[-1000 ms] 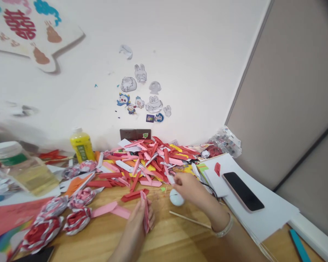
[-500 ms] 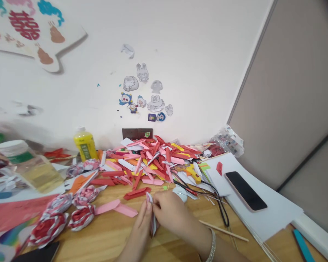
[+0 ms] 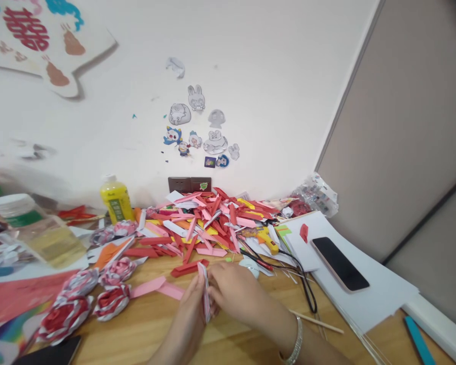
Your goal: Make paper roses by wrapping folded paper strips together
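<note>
Between my two hands, over the front middle of the wooden table, stands a narrow folded paper strip [image 3: 204, 289], pink and white, seen nearly edge-on. My left hand [image 3: 192, 299] grips it from the left, with the thumb along its side. From the right, my right hand [image 3: 228, 289] pinches its edge with curled fingers; the fingertips are partly hidden. Just left of my hands lie folded pink paper pieces [image 3: 157, 287]. A red folded piece [image 3: 189, 268] rests right behind them. Farther back spreads a heap of folded red, pink, white and yellow paper pieces [image 3: 209, 223].
Paper roses [image 3: 113, 301] sit at the left, near a yellow-capped-white bottle [image 3: 116, 200] and a jar [image 3: 17, 210]. A yellow glue gun [image 3: 264, 238] with a black cord lies right of the heap. A phone [image 3: 340, 263] rests on white paper sheets [image 3: 383, 299]; a wooden stick [image 3: 319, 322] lies nearer.
My left hand has turned and shifted slightly left, and the folded strip now shows more of its pink-edged side. My right hand stays at its edge. The view has shifted slightly.
</note>
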`<state>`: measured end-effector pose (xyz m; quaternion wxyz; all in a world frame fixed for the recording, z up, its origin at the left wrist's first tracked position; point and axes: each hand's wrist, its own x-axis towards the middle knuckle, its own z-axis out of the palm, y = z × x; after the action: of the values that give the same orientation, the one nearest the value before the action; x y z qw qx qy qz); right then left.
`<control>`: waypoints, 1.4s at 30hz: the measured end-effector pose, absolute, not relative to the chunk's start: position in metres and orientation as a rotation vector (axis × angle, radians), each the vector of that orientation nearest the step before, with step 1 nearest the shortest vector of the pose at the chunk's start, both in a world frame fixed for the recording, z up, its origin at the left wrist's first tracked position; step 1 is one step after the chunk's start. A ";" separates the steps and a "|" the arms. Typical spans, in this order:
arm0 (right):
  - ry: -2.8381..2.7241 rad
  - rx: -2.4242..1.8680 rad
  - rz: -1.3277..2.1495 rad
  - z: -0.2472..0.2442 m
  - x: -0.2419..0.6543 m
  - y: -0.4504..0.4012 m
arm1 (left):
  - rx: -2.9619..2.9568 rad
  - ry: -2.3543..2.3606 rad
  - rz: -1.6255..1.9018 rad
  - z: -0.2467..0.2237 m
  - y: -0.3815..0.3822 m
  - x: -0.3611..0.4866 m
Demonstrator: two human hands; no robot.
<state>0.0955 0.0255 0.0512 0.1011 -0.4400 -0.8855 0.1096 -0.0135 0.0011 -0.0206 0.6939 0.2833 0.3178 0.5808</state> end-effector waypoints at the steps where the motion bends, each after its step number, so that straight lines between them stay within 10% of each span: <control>1: -2.620 -1.234 0.321 0.050 0.097 0.026 | 0.607 0.703 1.319 -0.019 0.002 -0.014; 30: -2.712 -0.859 0.323 0.033 0.099 0.034 | 0.623 0.818 1.309 -0.027 0.006 -0.019; 42: -2.306 -1.369 0.546 0.035 0.101 0.039 | 1.153 1.049 1.261 -0.036 0.001 -0.012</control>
<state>0.1011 0.0394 0.0349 0.2012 -0.4900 -0.8254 0.1954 -0.0120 0.0007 -0.0362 0.5383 0.4848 0.4409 0.5300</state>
